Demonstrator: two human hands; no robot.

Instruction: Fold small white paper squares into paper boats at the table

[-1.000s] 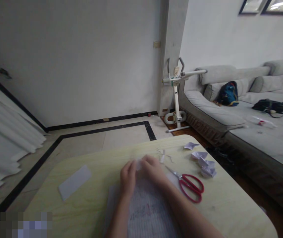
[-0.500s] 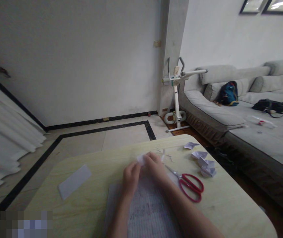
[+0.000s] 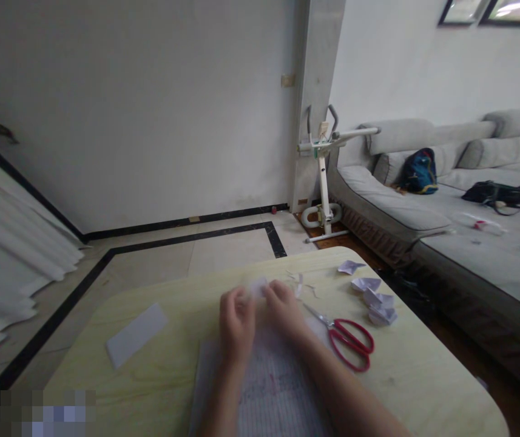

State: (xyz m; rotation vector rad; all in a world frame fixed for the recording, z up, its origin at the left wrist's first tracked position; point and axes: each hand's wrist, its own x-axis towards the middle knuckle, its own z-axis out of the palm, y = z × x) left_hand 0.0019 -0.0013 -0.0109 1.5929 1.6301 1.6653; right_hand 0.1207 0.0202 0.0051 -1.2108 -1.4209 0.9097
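Observation:
A small piece of white paper (image 3: 258,287), blurred by motion, is between my hands above the far part of the table. My right hand (image 3: 286,311) pinches it at its right side. On the other side, my left hand (image 3: 236,318) has curled fingers at the paper's left edge; motion blurs the fingertips. Beneath my forearms lies a lined sheet with writing (image 3: 273,388). Red-handled scissors (image 3: 351,343) rest right of my right hand, blades toward it. Thin paper scraps (image 3: 300,284) are scattered just beyond that hand.
Several folded paper pieces (image 3: 380,306) sit along the table's right edge. A white paper strip (image 3: 136,335) lies on the left of the pale wooden table (image 3: 164,394). Beyond stand an exercise machine (image 3: 324,176) and a grey sofa (image 3: 482,255) with bags on it.
My left hand has shifted slightly left, and a gap has widened between its thumb and fingers. The small paper has moved a little. My right hand stays nearly in place.

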